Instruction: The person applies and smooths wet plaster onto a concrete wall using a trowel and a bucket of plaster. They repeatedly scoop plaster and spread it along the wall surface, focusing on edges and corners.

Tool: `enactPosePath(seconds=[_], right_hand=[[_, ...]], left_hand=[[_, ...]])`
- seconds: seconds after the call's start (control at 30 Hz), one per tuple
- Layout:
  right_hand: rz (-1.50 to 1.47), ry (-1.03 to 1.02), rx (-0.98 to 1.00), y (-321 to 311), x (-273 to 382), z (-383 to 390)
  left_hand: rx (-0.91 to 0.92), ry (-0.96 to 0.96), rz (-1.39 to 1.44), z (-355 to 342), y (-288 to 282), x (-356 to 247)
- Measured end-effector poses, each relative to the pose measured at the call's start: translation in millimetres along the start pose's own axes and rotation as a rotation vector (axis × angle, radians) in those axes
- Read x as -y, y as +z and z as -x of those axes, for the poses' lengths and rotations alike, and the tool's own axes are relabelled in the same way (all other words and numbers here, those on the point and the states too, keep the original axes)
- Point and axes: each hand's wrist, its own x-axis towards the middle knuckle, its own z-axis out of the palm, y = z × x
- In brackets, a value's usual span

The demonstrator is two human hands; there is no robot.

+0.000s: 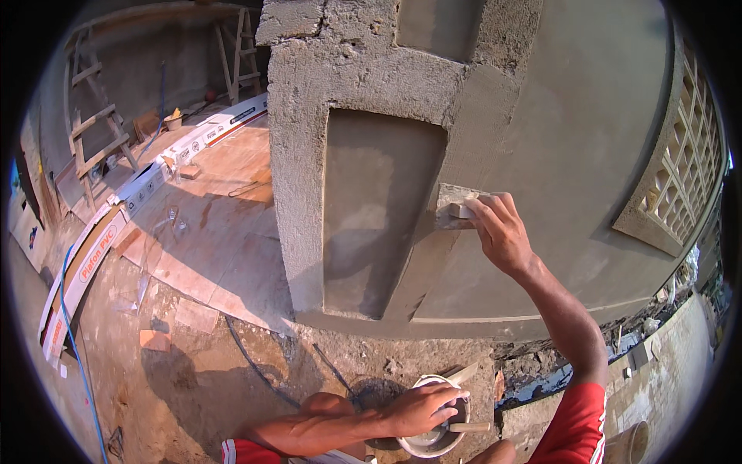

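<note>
My right hand (501,230) grips the handle of a small, mortar-smeared plastering float (450,203). Its flat plate lies against a smooth grey strip of the plastered wall (533,155), just right of a recessed panel (379,201). Lower down, my left hand (423,410) is held over a round, pale bucket (433,446), thumb and fingers apart; whether it touches the rim I cannot tell. A trowel with a wooden handle (470,427) rests across the bucket beside my fingers. Another flat blade (464,374) sticks out past the bucket's far rim.
Rough plaster borders the recess. A lattice vent block (684,155) is set in the wall at right. Long white cartons (93,259) lie on the tiled floor at left, near a wooden ladder (97,116). A blue hose (73,340) and dark cables (255,363) cross the ground.
</note>
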Motion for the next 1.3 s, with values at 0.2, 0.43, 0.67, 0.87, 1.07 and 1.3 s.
enactPosePath(seconds=[0.2,0.43,0.67,0.87,1.07,1.3], right_hand=[[0.074,0.112,-0.370,-49.8,-36.4,-87.8],[0.062,-0.007,-0.156,11.7,-4.8,-41.0],[-0.017,-0.062,0.036,102.7,32.0,61.6],[-0.104,-0.051,0.208,173.7,63.8,142.3],[-0.183,-0.076,0.483,218.7,89.6,231.2],[-0.381,0.199,0.122,120.3,79.4,125.9]], left_hand=[[0.039,-0.036,-0.049,-2.0,0.9,-1.0],[-0.038,0.039,-0.100,3.4,6.6,1.5],[-0.017,0.071,-0.114,3.9,10.7,-1.1],[0.004,0.056,-0.153,6.6,9.6,-6.9],[0.007,0.052,-0.152,10.0,7.7,-9.4],[0.002,0.026,-0.176,18.6,1.6,-10.0]])
